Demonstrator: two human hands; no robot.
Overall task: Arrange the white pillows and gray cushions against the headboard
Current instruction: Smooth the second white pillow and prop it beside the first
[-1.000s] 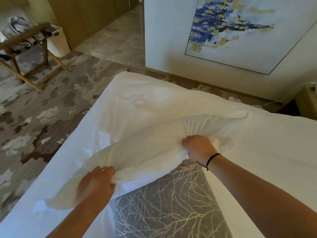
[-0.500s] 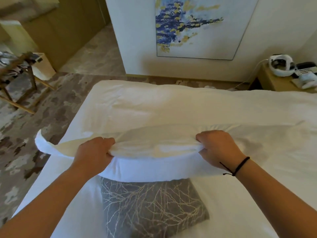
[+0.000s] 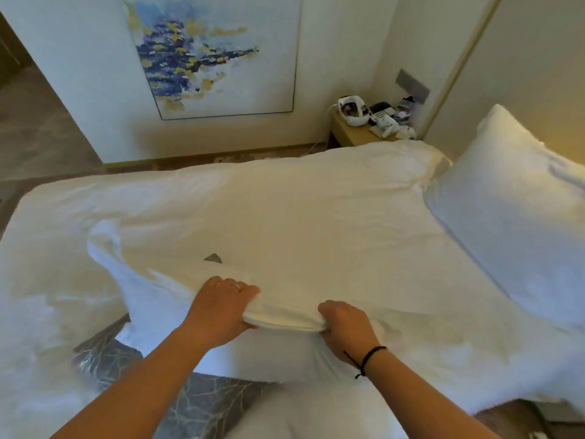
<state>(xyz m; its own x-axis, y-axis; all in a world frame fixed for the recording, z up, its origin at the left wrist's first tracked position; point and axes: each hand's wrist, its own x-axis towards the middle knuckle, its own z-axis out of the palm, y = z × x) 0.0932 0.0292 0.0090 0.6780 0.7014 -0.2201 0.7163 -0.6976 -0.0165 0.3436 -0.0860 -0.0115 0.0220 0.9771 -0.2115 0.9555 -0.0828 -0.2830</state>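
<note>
1. White pillow (image 3: 285, 350), soft, held at its near middle edge above the bed (image 3: 285, 198); both hands clamped on the bunched fabric.
2. Left hand (image 3: 218, 312), ring on one finger, fingers folded over the pillow's edge.
3. Right hand (image 3: 345, 327), black cord at the wrist, gripping just beside the left hand.
4. Gray cushion (image 3: 202, 403), pale branch pattern, lying near, partly under the held pillow.
5. Second white pillow (image 3: 512, 198), far right on the bed.
6. Nightstand (image 3: 348, 134), far right corner, cluttered; items unclear.
7. Painting (image 3: 215, 52), blue and yellow, far wall.
</note>
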